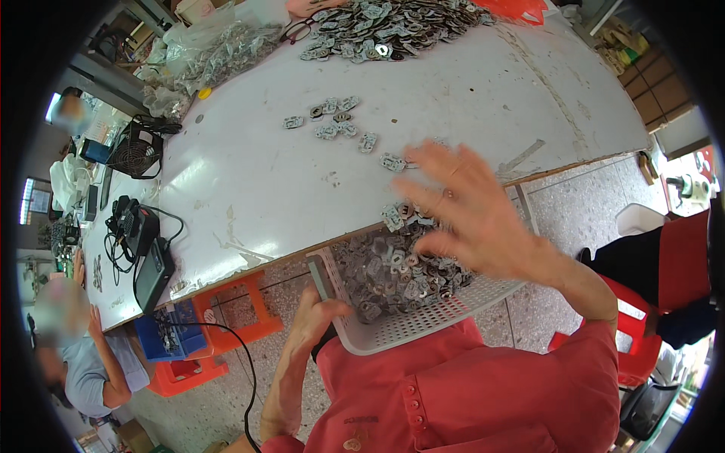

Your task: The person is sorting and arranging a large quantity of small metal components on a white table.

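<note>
My left hand (316, 315) grips the left end of a light grey perforated plastic basket (411, 332), tucked against the table's front edge. Inside lie many small grey metal-and-plastic parts (404, 275). Over the basket's far side and the table edge, my right hand (472, 208) is spread, its fingers apart and blurred by motion. Just below its fingers, a few parts (393, 217) show at the table edge; the palm hides others. One loose part (392, 161) lies on the tabletop beside the fingertips, and several more (332, 124) are scattered farther off.
A large heap of similar parts (400, 29) covers the far side of the white table (257, 166). Clear plastic bags (226, 53), a black fan (137, 149) and black cabled boxes (143, 234) stand left. Other people sit at left and right; orange stools (242, 313) are below.
</note>
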Motion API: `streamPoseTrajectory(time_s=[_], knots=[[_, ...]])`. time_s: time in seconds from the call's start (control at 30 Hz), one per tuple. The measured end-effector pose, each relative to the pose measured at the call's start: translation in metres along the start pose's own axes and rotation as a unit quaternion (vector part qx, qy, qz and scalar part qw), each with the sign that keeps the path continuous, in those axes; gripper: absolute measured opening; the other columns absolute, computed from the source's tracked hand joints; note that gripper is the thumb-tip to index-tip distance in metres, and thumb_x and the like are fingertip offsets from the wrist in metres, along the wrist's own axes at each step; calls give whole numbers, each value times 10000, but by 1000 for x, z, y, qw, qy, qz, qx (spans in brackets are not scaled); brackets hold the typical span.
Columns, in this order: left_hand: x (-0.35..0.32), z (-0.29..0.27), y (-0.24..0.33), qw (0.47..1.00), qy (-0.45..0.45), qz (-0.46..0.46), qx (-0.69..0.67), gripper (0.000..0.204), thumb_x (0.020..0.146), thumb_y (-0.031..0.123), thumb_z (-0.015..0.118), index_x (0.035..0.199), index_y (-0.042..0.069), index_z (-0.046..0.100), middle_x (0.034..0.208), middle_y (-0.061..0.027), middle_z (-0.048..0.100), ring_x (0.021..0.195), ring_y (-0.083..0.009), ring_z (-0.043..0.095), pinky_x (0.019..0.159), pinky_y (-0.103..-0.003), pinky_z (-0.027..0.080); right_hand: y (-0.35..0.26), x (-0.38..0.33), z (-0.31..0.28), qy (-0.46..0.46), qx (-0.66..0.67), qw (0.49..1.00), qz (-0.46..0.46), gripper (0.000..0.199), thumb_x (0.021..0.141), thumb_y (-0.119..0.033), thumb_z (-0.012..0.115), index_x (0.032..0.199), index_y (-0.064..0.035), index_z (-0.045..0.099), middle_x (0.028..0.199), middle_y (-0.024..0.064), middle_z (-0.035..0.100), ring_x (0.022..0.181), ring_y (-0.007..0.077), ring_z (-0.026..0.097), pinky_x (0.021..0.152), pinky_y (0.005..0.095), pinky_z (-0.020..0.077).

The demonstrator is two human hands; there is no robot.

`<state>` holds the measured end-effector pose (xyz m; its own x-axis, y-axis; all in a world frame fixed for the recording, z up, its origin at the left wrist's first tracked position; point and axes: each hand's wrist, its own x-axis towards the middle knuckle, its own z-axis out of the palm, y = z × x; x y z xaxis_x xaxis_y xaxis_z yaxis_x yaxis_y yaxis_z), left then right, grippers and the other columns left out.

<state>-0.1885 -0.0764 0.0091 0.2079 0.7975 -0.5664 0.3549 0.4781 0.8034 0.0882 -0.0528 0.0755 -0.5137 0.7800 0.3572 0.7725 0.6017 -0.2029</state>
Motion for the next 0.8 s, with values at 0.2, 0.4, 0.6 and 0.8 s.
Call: streamPoseTrajectory(time_s=[0.2,0.4,0.6,0.8], knots=[[-2,4,7,1000,11,-17,-17,395,576,80,612,938,-78,601,832,-147,633,792,-248,597,720,-342,464,34,-14,18,-18,16,997,80,654,848,-530,520,1331,-95,450,1405,217,361,1309,395,318,1079,477,252],[-5,0,16,997,-20,-73,6,672,557,146,651,1186,-49,517,1038,-163,568,979,-291,522,882,-351,399,9,0,9,-74,151,986,3,611,879,-498,512,1329,-90,458,1397,223,378,1323,377,304,1079,481,246],[-2,1,8,997,-38,-70,5,555,562,148,664,1070,-51,562,991,-145,539,909,-265,507,820,-345,407,66,109,55,10,96,995,-16,630,871,-560,483,1330,-129,482,1434,209,340,1347,370,270,1064,520,237],[0,4,-2,1000,10,-10,27,390,611,104,601,953,-82,614,848,-165,634,791,-259,591,707,-346,453,56,156,72,-138,109,984,-21,660,866,-570,462,1367,-141,443,1465,170,310,1378,369,206,1101,518,171]])
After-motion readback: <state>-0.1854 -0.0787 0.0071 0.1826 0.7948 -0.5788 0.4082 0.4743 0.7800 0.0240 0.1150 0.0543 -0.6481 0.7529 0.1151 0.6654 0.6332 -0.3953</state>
